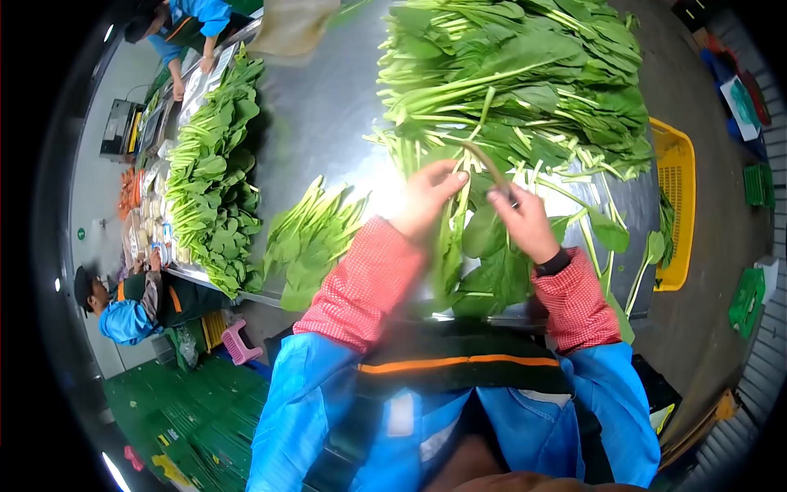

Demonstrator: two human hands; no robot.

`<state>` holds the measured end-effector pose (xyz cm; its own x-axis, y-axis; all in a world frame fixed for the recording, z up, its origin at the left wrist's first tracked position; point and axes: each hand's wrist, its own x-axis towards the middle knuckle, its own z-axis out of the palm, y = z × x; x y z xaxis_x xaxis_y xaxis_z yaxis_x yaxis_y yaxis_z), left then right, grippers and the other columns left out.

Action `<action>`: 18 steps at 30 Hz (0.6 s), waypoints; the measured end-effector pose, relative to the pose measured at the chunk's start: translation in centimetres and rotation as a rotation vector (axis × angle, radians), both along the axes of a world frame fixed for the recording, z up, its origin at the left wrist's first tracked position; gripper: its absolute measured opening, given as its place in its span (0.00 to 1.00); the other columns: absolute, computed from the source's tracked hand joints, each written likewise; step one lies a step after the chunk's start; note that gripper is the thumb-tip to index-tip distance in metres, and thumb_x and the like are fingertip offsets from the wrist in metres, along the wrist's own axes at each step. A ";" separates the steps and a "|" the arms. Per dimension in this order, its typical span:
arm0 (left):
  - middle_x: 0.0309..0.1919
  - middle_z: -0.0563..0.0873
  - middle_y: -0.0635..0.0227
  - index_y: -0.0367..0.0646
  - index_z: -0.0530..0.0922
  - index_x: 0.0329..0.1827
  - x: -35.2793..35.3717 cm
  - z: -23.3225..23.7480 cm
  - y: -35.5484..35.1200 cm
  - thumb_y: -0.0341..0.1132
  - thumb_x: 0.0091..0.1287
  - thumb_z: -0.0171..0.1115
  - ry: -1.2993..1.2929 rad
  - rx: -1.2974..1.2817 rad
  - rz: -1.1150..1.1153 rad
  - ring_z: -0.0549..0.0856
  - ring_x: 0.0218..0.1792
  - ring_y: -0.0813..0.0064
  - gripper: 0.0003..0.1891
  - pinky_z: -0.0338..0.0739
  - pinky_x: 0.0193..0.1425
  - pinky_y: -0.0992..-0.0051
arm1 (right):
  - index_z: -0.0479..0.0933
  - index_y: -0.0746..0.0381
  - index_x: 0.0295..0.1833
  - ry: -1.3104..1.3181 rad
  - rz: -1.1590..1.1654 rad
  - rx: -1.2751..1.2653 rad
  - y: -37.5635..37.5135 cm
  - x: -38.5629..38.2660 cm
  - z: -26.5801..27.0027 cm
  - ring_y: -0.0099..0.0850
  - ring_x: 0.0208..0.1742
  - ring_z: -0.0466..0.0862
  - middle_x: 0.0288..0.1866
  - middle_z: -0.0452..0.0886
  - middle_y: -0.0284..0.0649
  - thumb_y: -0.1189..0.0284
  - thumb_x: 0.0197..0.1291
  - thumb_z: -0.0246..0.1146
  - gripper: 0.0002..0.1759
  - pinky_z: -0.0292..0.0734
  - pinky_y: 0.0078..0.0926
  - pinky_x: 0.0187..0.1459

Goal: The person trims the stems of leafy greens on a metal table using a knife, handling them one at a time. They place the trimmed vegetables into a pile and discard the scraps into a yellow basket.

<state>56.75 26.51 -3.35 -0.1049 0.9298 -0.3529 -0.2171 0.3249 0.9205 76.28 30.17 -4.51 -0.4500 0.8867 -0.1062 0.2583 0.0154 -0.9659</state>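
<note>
My left hand (428, 198) is closed, thumb against fingers, on a leafy green stalk (456, 205) hanging over the table's near side. Close beside it, my right hand (529, 225) is closed around what looks like a curved knife (490, 166), its brownish blade reaching up and left toward my left fingertips. Motion blurs the blade and my left fingers a little. Loose leaves (500, 275) lie below and between my hands. Just beyond them rises a big heap of leafy greens (525, 74), stems mostly pointing left. A small bundle of greens (316, 234) rests left of my left forearm.
A long row of stacked greens (215, 168) lines the metal table's (316, 111) left side. At the right edge stands a yellow basket (679, 205). One co-worker (197, 20) is at upper left, another (123, 307) at lower left near a pink stool (240, 343). Green crates (748, 302) sit far right.
</note>
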 end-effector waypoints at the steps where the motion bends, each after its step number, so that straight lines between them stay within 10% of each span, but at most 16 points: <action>1: 0.42 0.85 0.72 0.36 0.79 0.53 0.5 0.4 -0.3 0.32 0.67 0.63 -0.024 -0.019 -0.014 0.81 0.41 0.84 0.14 0.75 0.50 0.81 | 0.80 0.63 0.43 -0.201 -0.014 0.212 0.6 0.8 1.5 0.34 0.28 0.82 0.33 0.82 0.43 0.67 0.61 0.63 0.11 0.75 0.28 0.31; 3: 0.42 0.85 0.72 0.37 0.79 0.53 1.6 1.5 -0.8 0.32 0.67 0.63 -0.075 -0.056 -0.044 0.81 0.41 0.84 0.14 0.75 0.49 0.81 | 0.80 0.62 0.40 -0.260 -0.069 0.686 1.0 1.3 2.9 0.41 0.30 0.82 0.33 0.81 0.42 0.68 0.60 0.63 0.09 0.76 0.32 0.31; 7: 0.42 0.85 0.71 0.37 0.79 0.53 2.2 2.8 -1.7 0.30 0.67 0.62 -0.096 -0.022 -0.058 0.81 0.41 0.84 0.13 0.75 0.49 0.80 | 0.80 0.60 0.37 -0.559 0.073 0.747 2.9 4.3 -2.1 0.41 0.29 0.81 0.30 0.80 0.40 0.67 0.59 0.62 0.08 0.77 0.35 0.30; 13: 0.39 0.85 0.74 0.38 0.76 0.59 2.5 1.6 -2.3 0.28 0.67 0.62 -0.097 -0.040 -0.082 0.81 0.36 0.85 0.18 0.75 0.42 0.84 | 0.81 0.65 0.41 0.172 0.000 -0.105 1.1 1.3 1.3 0.22 0.28 0.77 0.28 0.81 0.32 0.65 0.62 0.65 0.13 0.71 0.24 0.31; 18: 0.35 0.86 0.72 0.35 0.77 0.57 1.7 1.1 -3.5 0.29 0.67 0.60 0.293 -0.086 -0.115 0.81 0.35 0.84 0.16 0.76 0.42 0.82 | 0.76 0.63 0.34 0.079 0.251 -0.429 1.7 0.3 2.0 0.15 0.20 0.70 0.21 0.74 0.27 0.66 0.59 0.66 0.11 0.64 0.15 0.22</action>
